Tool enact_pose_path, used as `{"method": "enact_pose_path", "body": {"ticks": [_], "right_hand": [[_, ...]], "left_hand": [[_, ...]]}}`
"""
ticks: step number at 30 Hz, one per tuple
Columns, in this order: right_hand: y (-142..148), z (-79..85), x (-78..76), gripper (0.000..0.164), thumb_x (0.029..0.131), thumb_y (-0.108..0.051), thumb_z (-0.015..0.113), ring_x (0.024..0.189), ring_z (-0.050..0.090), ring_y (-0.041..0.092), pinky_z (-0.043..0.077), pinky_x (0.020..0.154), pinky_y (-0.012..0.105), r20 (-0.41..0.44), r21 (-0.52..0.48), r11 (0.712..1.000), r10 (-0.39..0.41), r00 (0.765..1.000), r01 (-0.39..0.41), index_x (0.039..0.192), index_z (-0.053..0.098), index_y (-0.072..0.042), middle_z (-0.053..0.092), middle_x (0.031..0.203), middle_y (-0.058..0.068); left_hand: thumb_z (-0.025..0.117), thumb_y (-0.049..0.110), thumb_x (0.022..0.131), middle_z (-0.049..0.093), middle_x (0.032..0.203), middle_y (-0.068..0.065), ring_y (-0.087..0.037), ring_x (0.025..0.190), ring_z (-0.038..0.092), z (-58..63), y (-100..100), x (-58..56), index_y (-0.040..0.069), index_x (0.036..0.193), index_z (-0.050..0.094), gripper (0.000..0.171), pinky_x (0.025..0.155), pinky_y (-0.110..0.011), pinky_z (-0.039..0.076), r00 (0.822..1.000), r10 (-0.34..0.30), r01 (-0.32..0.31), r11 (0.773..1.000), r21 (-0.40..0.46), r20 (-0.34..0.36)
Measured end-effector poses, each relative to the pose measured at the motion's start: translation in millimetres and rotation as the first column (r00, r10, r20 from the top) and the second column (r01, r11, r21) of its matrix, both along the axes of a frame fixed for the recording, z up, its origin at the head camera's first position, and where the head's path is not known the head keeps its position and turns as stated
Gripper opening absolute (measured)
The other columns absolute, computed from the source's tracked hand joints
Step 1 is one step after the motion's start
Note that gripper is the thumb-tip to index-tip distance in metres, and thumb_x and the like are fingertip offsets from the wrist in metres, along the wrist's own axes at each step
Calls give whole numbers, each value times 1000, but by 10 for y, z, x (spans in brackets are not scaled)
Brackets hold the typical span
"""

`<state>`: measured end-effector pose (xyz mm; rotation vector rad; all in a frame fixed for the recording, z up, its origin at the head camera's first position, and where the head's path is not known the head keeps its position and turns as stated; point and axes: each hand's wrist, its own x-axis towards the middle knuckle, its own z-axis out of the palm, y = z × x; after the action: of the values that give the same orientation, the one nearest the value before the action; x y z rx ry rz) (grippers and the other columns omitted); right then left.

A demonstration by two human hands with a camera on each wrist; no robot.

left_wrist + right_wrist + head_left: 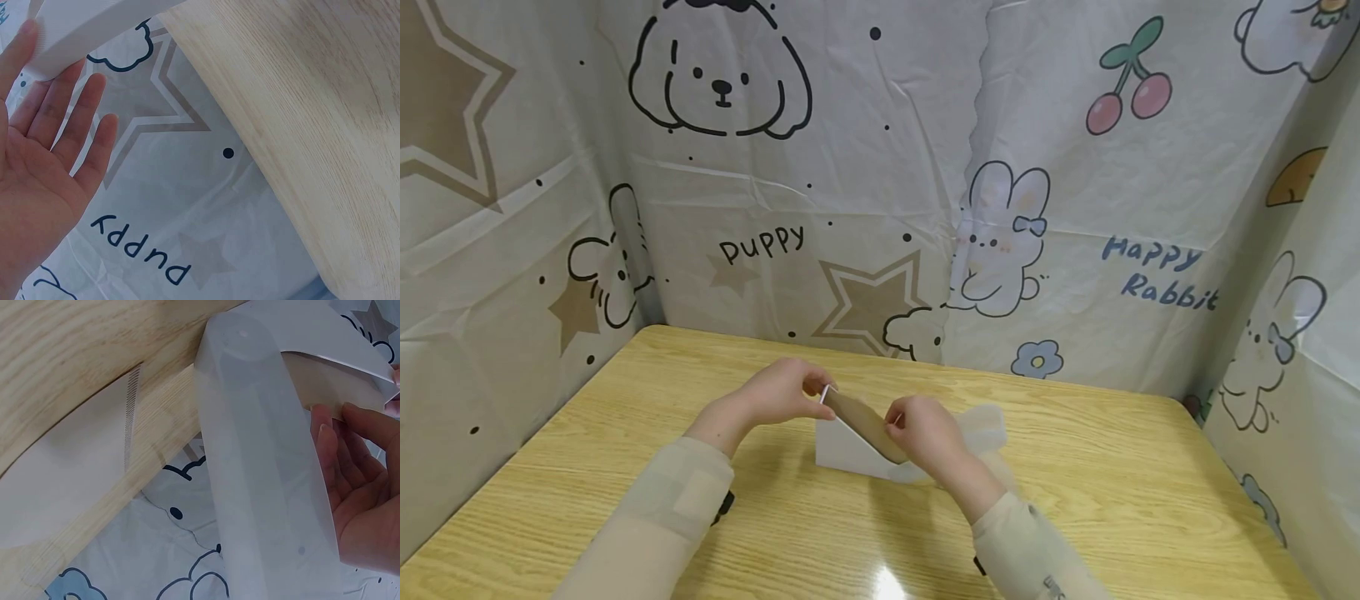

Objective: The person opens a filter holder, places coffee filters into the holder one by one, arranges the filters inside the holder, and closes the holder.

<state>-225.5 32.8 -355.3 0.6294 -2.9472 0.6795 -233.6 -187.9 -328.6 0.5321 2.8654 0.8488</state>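
Note:
A white box (850,448) with a slanted top edge stands on the wooden table, a brown card-like surface (861,423) showing in its opening. My left hand (782,392) pinches the box's raised left end between thumb and fingers. In the left wrist view, the thumb lies on one side of the white box (94,31) and fingertips on the other; the outer fingers are spread. My right hand (925,429) pinches the edge of the brown surface (325,381) with thumb and fingertips. Beside that hand extends a translucent plastic piece (262,456) with a rounded end.
On the table (760,533) to the right of the box lies a pale curved piece (75,469) with a serrated edge. Behind and at both sides, printed cloth (850,192) hangs as walls around the table.

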Motion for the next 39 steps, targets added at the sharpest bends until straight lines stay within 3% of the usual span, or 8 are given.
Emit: {"method": "enact_pose_path", "body": {"ticks": [21, 28, 33, 39], "right_hand": [[-9, -48, -8, 7, 82, -13, 69, 59, 54, 10, 42, 53, 24, 12, 24, 1000, 9, 1000, -10, 75, 67, -10, 65, 69, 0], [174, 191, 21, 7, 85, -20, 67, 68, 58, 12, 46, 59, 28, 5, -49, 996, -71, 997, 71, 82, 68, -14, 66, 78, -1], [457, 418, 24, 13, 88, -23, 63, 71, 58, 13, 47, 63, 29, -24, -206, 964, -175, 984, 167, 88, 70, -12, 68, 81, 1], [897, 552, -39, 21, 91, -23, 60, 71, 58, 17, 45, 62, 25, -52, -364, 886, -327, 943, 287, 96, 69, -4, 67, 85, 11]], "left_hand": [[76, 28, 78, 68, 103, -3, -23, 100, 60, -14, -8, -10, 16, 100, 69, 27, 89, -42, 48, 1000, -9, 9, 1000, 3, -11], [75, 29, 79, 67, 106, -4, -23, 101, 59, -11, 2, -13, 15, 103, 68, 29, 90, -42, 47, 1000, -16, 16, 1000, 4, -6], [75, 27, 78, 68, 104, -5, -24, 101, 60, -7, -3, -10, 13, 103, 68, 29, 90, -42, 48, 1000, -20, 20, 1000, 15, -9], [75, 27, 78, 68, 102, -5, -24, 100, 60, -12, -1, -16, 13, 101, 68, 28, 89, -43, 48, 1000, -28, 28, 999, 17, -12]]}}
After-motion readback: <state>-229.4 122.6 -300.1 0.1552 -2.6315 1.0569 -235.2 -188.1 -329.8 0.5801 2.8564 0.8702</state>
